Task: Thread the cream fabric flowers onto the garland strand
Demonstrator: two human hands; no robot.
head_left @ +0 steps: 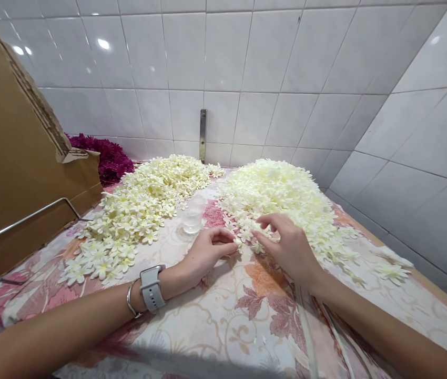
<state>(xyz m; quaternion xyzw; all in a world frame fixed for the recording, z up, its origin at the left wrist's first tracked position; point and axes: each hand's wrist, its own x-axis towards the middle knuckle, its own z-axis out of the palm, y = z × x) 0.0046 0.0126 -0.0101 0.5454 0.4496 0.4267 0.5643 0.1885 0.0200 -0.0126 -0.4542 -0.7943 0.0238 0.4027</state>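
Observation:
My left hand (211,251) is closed in a pinch, thumb and index finger meeting on a small white flower (239,243). A grey watch (153,288) and a metal bangle (132,301) circle that wrist. Facing it, my right hand (290,246) reaches the front edge of the right-hand heap of white flowers (278,184). Its thumb and forefinger are curved but apart, with petals showing between them. Several loose flowers lie between the two hands. Just behind my left hand stands a small clear cup (192,220).
Another heap of creamy white flowers (152,195) spreads on the left. Purple flowers (109,158) lie behind a cardboard box (22,147) with a metal rod (30,216) beside it. Pale cords (306,331) run under my right forearm over the floral tablecloth (215,337). Tiled walls (223,52) enclose the back and right.

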